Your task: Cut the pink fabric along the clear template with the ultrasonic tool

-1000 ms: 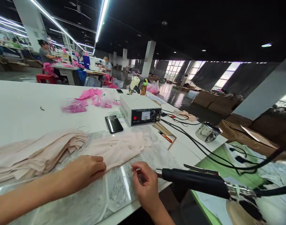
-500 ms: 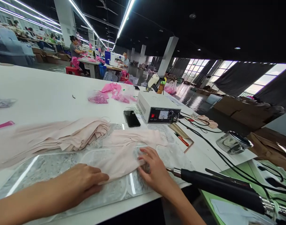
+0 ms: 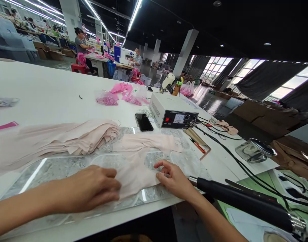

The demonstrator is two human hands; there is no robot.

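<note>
A thin, pale pink piece of fabric (image 3: pixel 135 174) lies on a clear-covered, grey-patterned board (image 3: pixel 68 168), its upper part folded crosswise. My left hand (image 3: pixel 95 188) is over the left edge of its lower part, fingers slightly apart and a little blurred. At the right edge, my right hand (image 3: pixel 175 179) has its thumb tip by the cloth and its fingers curved and spread. A layered stack of the same pink fabric (image 3: pixel 88 137) rests to the left. Close to my right wrist, a black-handled tool (image 3: pixel 234 195) with a metal tip extends in from the right.
Behind the board are a phone (image 3: pixel 144 122) and a white control box (image 3: pixel 175 109) with a meter and cables. Orange pens (image 3: pixel 198 146) and a glass jar (image 3: pixel 254 150) are on the right. Pink bags (image 3: pixel 107 98) lie farther back. Other people work at machines beyond the table.
My left hand has lifted slightly and its fingers have shifted. My right hand has moved a little rightward, thumb and fingers spread apart. The view has tilted down slightly.
</note>
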